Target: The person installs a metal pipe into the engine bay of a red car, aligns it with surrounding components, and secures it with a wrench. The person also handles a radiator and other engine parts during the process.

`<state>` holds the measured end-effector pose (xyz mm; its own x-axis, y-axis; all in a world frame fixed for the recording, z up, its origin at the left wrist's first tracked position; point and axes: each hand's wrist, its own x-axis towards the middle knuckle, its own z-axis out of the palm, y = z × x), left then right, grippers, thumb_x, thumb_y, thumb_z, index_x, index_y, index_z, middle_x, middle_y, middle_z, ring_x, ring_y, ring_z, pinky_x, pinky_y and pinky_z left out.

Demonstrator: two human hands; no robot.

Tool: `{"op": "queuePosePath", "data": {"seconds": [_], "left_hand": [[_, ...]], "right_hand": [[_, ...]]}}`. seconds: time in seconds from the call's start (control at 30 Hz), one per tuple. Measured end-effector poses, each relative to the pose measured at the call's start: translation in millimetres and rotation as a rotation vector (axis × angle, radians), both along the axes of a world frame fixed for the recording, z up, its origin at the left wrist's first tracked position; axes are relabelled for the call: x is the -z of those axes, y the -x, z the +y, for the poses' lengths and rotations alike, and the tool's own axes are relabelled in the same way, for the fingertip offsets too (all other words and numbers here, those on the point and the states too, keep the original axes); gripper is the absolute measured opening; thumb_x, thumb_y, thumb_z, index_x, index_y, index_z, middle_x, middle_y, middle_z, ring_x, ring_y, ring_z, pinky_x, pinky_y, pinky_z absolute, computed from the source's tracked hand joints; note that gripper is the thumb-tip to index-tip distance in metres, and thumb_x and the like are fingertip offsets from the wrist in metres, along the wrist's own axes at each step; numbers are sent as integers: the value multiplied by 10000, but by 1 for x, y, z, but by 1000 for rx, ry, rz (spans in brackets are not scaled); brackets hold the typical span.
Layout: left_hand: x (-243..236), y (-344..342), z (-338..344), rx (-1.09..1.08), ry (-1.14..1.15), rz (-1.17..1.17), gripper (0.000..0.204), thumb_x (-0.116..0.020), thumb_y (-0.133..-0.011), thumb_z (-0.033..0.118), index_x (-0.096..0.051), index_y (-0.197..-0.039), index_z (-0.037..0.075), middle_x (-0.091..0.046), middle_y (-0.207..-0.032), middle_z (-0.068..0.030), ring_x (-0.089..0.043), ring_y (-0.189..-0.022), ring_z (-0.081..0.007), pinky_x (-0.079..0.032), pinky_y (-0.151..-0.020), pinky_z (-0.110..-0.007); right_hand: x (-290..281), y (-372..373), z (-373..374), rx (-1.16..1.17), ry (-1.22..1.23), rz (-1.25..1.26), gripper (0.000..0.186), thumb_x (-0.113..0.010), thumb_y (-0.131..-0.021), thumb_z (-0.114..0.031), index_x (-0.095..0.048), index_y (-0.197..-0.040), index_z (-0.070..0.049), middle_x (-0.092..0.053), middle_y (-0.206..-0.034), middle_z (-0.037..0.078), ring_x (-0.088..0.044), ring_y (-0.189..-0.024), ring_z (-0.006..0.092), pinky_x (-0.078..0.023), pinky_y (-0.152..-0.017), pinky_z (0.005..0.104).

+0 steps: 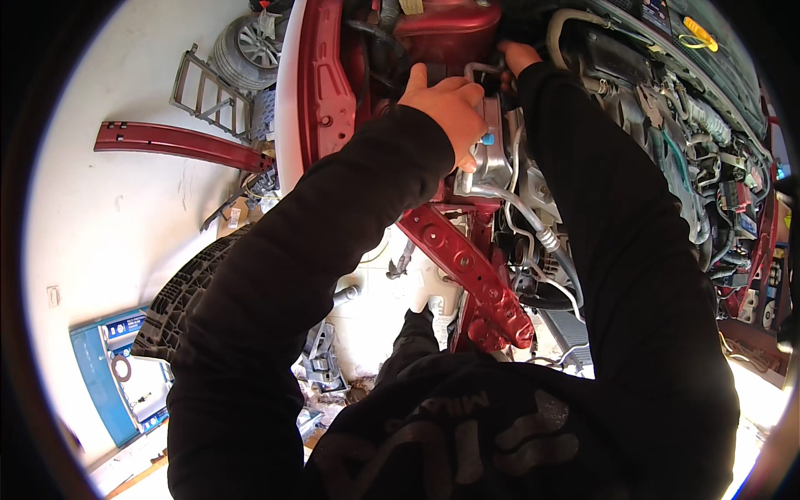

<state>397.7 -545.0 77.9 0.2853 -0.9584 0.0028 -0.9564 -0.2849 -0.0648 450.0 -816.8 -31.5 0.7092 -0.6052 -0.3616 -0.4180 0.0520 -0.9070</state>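
Both my arms, in black sleeves, reach forward into the engine bay of a red car. My left hand [450,117] is over the inner side of the bay, fingers bent down around something hidden beneath the palm. Right beside its fingers is a small blue cap [488,139], above a silver metal box-like part [486,173]. A grey metal pipe [521,204] runs from that part toward me. Farther in, my right hand [518,58] reaches down beside a thin bent pipe [483,68]; its fingertips are mostly hidden among the parts.
A bare, crumpled red frame rail [467,267] juts out below my left arm. Engine parts and hoses [658,117] fill the right side. A loose wheel [250,50], a metal rack [212,96] and a red bumper beam [183,143] are by the left wall.
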Motion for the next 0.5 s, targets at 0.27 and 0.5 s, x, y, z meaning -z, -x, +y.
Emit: {"op": "queuePosePath", "data": {"seconds": [0.27,0.5], "left_hand": [[-8,7,8,-68,-29,67,583,-905,-790,413,-764,-1333,254,-626,-1405,-32,-535,-1429,-240,-356,-1111,-613],[-7,2,19,-63,62,119,973,-919,-756,440,-509,-1596,169,-571,-1522,-79,-493,-1487,-300,-346,-1147,-687]], "right_hand": [[-18,11,13,-215,752,184,744,-580,-1035,-532,-527,-1453,81,-620,-1413,388,-600,-1344,519,-489,-1149,495],[-96,187,78,-463,1021,-420,473,-615,-1065,-296,-582,-1397,39,-688,-1225,263,-681,-1104,476,-550,-968,512]]}}
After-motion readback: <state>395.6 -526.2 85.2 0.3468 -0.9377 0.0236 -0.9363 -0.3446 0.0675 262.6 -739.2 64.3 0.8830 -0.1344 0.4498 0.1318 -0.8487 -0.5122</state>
